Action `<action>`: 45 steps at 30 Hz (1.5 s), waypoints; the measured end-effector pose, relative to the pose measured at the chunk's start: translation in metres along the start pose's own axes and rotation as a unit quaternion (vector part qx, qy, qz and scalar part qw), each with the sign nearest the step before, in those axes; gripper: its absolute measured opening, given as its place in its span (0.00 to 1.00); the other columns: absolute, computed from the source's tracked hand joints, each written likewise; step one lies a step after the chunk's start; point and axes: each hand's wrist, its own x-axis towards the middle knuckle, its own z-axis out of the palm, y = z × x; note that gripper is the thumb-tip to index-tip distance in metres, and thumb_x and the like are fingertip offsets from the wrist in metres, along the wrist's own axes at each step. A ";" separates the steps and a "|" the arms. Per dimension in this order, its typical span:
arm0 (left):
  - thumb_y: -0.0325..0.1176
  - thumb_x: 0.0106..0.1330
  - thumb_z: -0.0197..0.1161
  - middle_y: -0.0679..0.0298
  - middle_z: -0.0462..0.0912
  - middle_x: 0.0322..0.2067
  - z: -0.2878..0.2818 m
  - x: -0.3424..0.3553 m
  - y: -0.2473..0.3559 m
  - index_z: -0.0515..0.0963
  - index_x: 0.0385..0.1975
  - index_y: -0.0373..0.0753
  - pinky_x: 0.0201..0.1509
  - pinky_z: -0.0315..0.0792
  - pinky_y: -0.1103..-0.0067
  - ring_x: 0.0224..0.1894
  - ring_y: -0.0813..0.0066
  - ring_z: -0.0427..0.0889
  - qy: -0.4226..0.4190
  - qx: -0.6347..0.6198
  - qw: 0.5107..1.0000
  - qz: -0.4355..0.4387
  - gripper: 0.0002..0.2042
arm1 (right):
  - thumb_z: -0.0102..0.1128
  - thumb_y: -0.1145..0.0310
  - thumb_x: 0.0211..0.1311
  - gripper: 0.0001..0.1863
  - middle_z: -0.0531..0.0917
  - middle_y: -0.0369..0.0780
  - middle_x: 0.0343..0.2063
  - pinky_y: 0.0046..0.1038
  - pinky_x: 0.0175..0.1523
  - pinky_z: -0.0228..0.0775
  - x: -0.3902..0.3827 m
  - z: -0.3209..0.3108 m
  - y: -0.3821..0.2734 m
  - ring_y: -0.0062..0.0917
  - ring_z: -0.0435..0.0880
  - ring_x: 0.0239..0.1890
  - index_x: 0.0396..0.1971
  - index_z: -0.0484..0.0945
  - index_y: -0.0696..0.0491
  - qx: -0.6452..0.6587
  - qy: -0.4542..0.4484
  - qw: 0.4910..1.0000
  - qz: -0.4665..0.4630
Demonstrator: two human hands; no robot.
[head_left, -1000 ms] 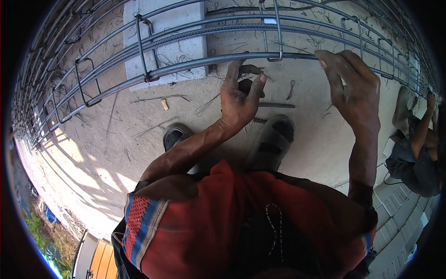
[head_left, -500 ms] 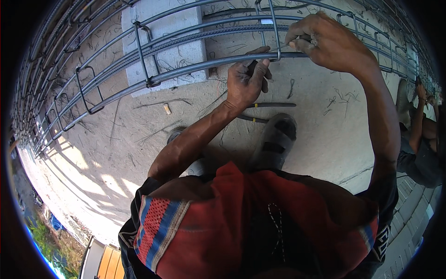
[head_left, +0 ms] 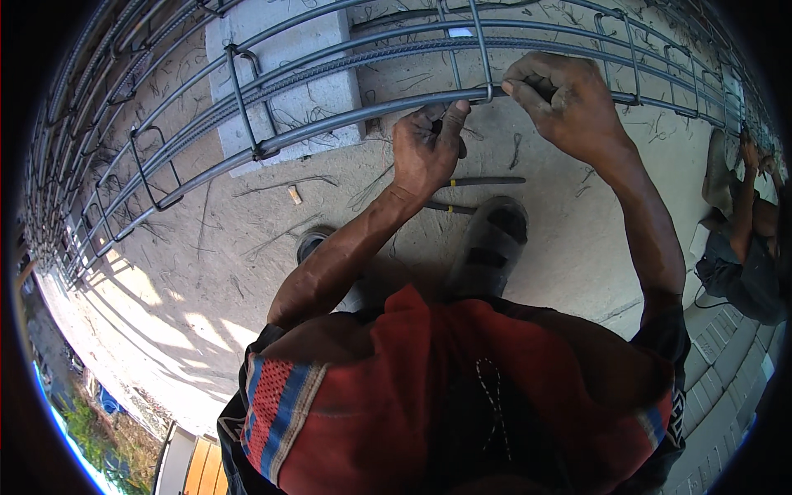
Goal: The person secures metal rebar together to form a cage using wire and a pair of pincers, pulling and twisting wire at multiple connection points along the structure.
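A long steel bar (head_left: 363, 110) of a rebar cage runs across in front of me, and a thin rectangular stirrup (head_left: 484, 51) meets it between my hands. My left hand (head_left: 424, 150) is closed just under the bar, its thumb raised against it left of the stirrup; something dark shows among the fingers, too hidden to name. On the other side of the stirrup, my right hand (head_left: 569, 107) is closed, with thumb and forefinger pinched at the bar. Whatever is in that pinch is too small to make out.
A pale concrete slab (head_left: 289, 82) lies beneath the bars. Dark rods with yellow bands (head_left: 487, 181) rest by my sandal (head_left: 497, 239). Loose wire bits (head_left: 289, 183) litter the floor. At far right, another person (head_left: 747, 247) is beside the cage.
My right hand has come down and inward, from above the bar to the bar beside the stirrup. My left hand has stayed under the bar, its thumb still raised.
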 end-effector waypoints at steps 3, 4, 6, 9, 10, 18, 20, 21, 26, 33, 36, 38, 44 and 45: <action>0.39 0.65 0.56 0.61 0.74 0.11 0.001 0.000 -0.003 0.80 0.29 0.31 0.21 0.68 0.76 0.16 0.77 0.76 -0.032 0.109 0.993 0.028 0.15 | 0.62 0.75 0.54 0.04 0.81 0.39 0.25 0.22 0.32 0.69 -0.012 0.016 0.002 0.22 0.78 0.26 0.30 0.78 0.57 0.072 0.064 0.995 -0.037; 0.39 0.65 0.55 0.61 0.74 0.11 0.003 -0.001 -0.001 0.80 0.28 0.31 0.21 0.67 0.75 0.16 0.76 0.74 -0.026 0.130 0.989 0.064 0.15 | 0.62 0.77 0.53 0.05 0.82 0.40 0.26 0.22 0.31 0.70 -0.016 0.022 0.003 0.23 0.80 0.27 0.30 0.78 0.58 0.093 0.105 0.988 -0.060; 0.39 0.66 0.55 0.60 0.74 0.11 0.003 -0.003 0.001 0.80 0.27 0.31 0.22 0.67 0.74 0.15 0.75 0.73 -0.025 0.151 0.983 0.101 0.16 | 0.61 0.78 0.53 0.07 0.82 0.41 0.28 0.23 0.31 0.71 -0.023 0.034 0.007 0.25 0.80 0.27 0.33 0.78 0.57 0.089 0.135 0.983 -0.084; 0.36 0.65 0.54 0.60 0.74 0.12 0.002 -0.003 0.000 0.79 0.25 0.32 0.24 0.67 0.75 0.16 0.75 0.71 -0.040 0.125 0.988 0.083 0.14 | 0.60 0.81 0.51 0.10 0.80 0.40 0.29 0.25 0.33 0.72 -0.034 0.050 0.010 0.25 0.79 0.30 0.35 0.79 0.57 0.048 0.192 0.974 -0.109; 0.37 0.65 0.54 0.60 0.73 0.13 0.002 -0.003 -0.001 0.79 0.24 0.32 0.24 0.66 0.76 0.16 0.76 0.69 -0.056 0.097 0.991 0.066 0.15 | 0.61 0.81 0.48 0.13 0.79 0.40 0.32 0.27 0.35 0.72 -0.038 0.053 0.013 0.27 0.78 0.34 0.36 0.79 0.55 0.029 0.171 0.977 -0.124; 0.39 0.66 0.53 0.62 0.71 0.12 0.007 -0.010 0.007 0.77 0.22 0.32 0.23 0.63 0.77 0.16 0.79 0.66 -0.111 0.015 0.994 -0.003 0.17 | 0.62 0.82 0.44 0.19 0.76 0.41 0.38 0.29 0.39 0.72 -0.043 0.061 0.023 0.30 0.77 0.37 0.41 0.79 0.53 -0.064 0.229 0.960 -0.146; 0.40 0.66 0.53 0.62 0.70 0.11 0.009 -0.012 0.010 0.76 0.21 0.32 0.23 0.63 0.77 0.17 0.78 0.66 -0.090 0.032 0.995 0.002 0.18 | 0.64 0.79 0.46 0.19 0.78 0.41 0.35 0.28 0.37 0.72 -0.052 0.060 0.016 0.29 0.78 0.35 0.42 0.78 0.53 0.150 0.181 0.970 -0.055; 0.40 0.66 0.53 0.62 0.70 0.11 0.008 -0.011 0.009 0.76 0.21 0.32 0.23 0.63 0.77 0.17 0.78 0.66 -0.090 0.031 0.995 0.003 0.18 | 0.64 0.79 0.46 0.19 0.78 0.41 0.35 0.28 0.37 0.72 -0.055 0.062 0.013 0.29 0.78 0.35 0.42 0.78 0.53 0.148 0.181 0.971 -0.056; 0.33 0.61 0.59 0.60 0.75 0.16 0.015 -0.006 -0.019 0.77 0.22 0.32 0.24 0.64 0.75 0.19 0.77 0.70 0.037 0.035 0.980 0.194 0.11 | 0.64 0.77 0.50 0.20 0.80 0.40 0.27 0.25 0.35 0.73 -0.061 0.065 0.015 0.25 0.80 0.29 0.46 0.76 0.54 0.085 0.157 0.984 -0.004; 0.25 0.58 0.56 0.61 0.77 0.19 0.002 -0.001 -0.008 0.76 0.19 0.30 0.23 0.67 0.81 0.22 0.79 0.74 -0.024 -0.030 0.982 0.185 0.08 | 0.61 0.81 0.53 0.18 0.83 0.44 0.34 0.24 0.40 0.75 -0.050 0.082 0.010 0.26 0.83 0.34 0.46 0.76 0.56 0.196 0.183 0.963 -0.036; 0.23 0.58 0.54 0.61 0.77 0.20 -0.001 0.012 -0.016 0.73 0.17 0.30 0.25 0.69 0.84 0.22 0.79 0.75 -0.141 -0.128 0.975 0.110 0.08 | 0.61 0.81 0.53 0.18 0.83 0.43 0.33 0.25 0.38 0.75 -0.054 0.069 0.001 0.26 0.83 0.33 0.46 0.76 0.56 0.197 0.164 0.967 -0.011; 0.22 0.59 0.54 0.63 0.76 0.18 0.008 0.015 -0.017 0.72 0.17 0.32 0.27 0.72 0.83 0.22 0.80 0.76 -0.159 -0.281 0.941 0.098 0.08 | 0.62 0.80 0.52 0.20 0.82 0.43 0.31 0.25 0.36 0.75 -0.057 0.062 0.006 0.26 0.83 0.31 0.47 0.75 0.56 0.165 0.168 0.971 -0.025; 0.22 0.59 0.58 0.65 0.77 0.19 0.021 0.008 -0.014 0.73 0.18 0.33 0.30 0.75 0.81 0.25 0.80 0.78 -0.010 -0.273 0.958 0.082 0.08 | 0.54 0.78 0.57 0.24 0.77 0.42 0.25 0.30 0.33 0.72 -0.049 0.061 0.000 0.27 0.78 0.26 0.56 0.68 0.53 0.123 0.162 0.979 0.000; 0.22 0.59 0.58 0.65 0.77 0.19 0.022 0.007 -0.011 0.73 0.18 0.33 0.30 0.75 0.81 0.25 0.80 0.78 -0.008 -0.273 0.958 0.085 0.08 | 0.50 0.78 0.58 0.25 0.75 0.43 0.25 0.32 0.33 0.71 -0.046 0.064 -0.001 0.28 0.76 0.26 0.58 0.66 0.52 0.113 0.142 0.983 -0.013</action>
